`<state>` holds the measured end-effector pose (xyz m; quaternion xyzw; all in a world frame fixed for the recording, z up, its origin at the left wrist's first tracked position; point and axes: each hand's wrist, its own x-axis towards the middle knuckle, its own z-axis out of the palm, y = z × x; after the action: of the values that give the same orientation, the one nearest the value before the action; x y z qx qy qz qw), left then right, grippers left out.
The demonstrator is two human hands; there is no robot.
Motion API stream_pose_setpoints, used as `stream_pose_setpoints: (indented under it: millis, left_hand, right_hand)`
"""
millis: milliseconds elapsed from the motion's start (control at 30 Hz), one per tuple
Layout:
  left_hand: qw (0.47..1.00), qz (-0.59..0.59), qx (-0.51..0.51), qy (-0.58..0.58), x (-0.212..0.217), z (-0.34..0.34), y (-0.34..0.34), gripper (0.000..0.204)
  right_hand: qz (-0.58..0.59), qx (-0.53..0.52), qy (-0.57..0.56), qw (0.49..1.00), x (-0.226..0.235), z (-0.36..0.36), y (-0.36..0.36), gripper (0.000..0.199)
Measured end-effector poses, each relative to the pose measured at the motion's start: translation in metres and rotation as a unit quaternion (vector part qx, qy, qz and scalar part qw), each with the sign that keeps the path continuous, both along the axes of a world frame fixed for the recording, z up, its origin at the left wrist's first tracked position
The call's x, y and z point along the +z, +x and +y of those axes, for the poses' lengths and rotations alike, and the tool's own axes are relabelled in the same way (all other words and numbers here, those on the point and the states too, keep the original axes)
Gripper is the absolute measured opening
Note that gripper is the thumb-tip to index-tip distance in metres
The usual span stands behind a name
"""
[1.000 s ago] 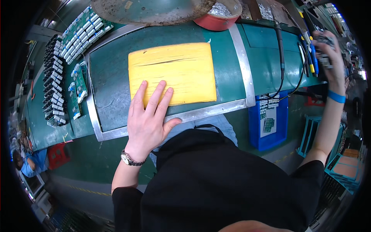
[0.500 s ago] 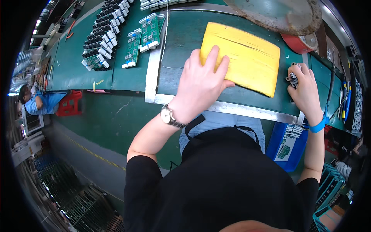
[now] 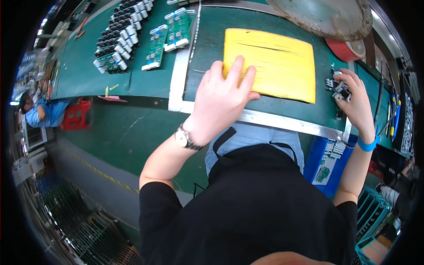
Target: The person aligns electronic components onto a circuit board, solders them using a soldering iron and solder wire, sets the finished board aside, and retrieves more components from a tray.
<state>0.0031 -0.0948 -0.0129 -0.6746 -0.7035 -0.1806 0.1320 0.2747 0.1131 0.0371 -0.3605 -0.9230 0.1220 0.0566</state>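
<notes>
My left hand (image 3: 223, 95), wearing a wristwatch, lies with its fingers spread on the near left edge of a yellow pad (image 3: 282, 66), whose top has several slits. The pad rests on a dark green work surface with a metal edge. To the right of the pad, my right hand (image 3: 355, 97), a blue band on its wrist, curls thumb and fingers around several small black-and-white parts (image 3: 338, 90). These look like little electronic components and lie close together; the fingers cover some of them.
Green circuit boards (image 3: 155, 47) with white connectors lie left of the metal strip, beside rows of boards carrying black and white parts (image 3: 119, 44). Red tape (image 3: 344, 49) sits below a round, stained transparent cover (image 3: 327, 17). A blue bin (image 3: 329, 176) stands below the table edge. A person in blue (image 3: 42, 115) sits far left.
My view has shifted slightly. The left hand has slid a little toward the pad's near left edge. At the right hand, the fingers have loosened and more of the small parts show.
</notes>
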Motion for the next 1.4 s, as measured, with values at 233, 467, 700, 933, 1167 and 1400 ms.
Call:
stream_pose_setpoints:
  millis: [233,467,700,933,1167,1400]
  left_hand:
    - [0.955,-0.294,0.028,-0.034,0.015,0.015,-0.021,0.080]
    - [0.871,-0.472,0.106,-0.079,0.021,0.018,-0.014,0.107]
    - [0.732,-0.678,0.064,-0.010,0.024,0.021,-0.029,0.072]
    - [0.729,-0.678,0.018,0.095,0.026,0.025,-0.056,0.029]
    - [0.830,-0.554,0.045,0.036,0.022,0.089,-0.094,0.030]
    - [0.971,-0.192,0.077,0.120,0.014,0.084,-0.090,0.060]
  right_hand:
    - [0.063,0.001,-0.036,0.997,-0.005,-0.004,0.004,0.052]
    - [0.086,-0.017,0.055,0.995,-0.023,-0.012,0.004,0.043]
    - [0.108,-0.028,0.111,0.988,-0.036,-0.019,0.002,0.042]
    - [0.122,-0.047,0.140,0.981,-0.040,-0.021,0.000,0.042]
    - [0.128,-0.045,0.133,0.982,-0.044,-0.022,0.000,0.041]
    - [0.128,-0.020,0.134,0.982,-0.045,-0.018,0.001,0.039]
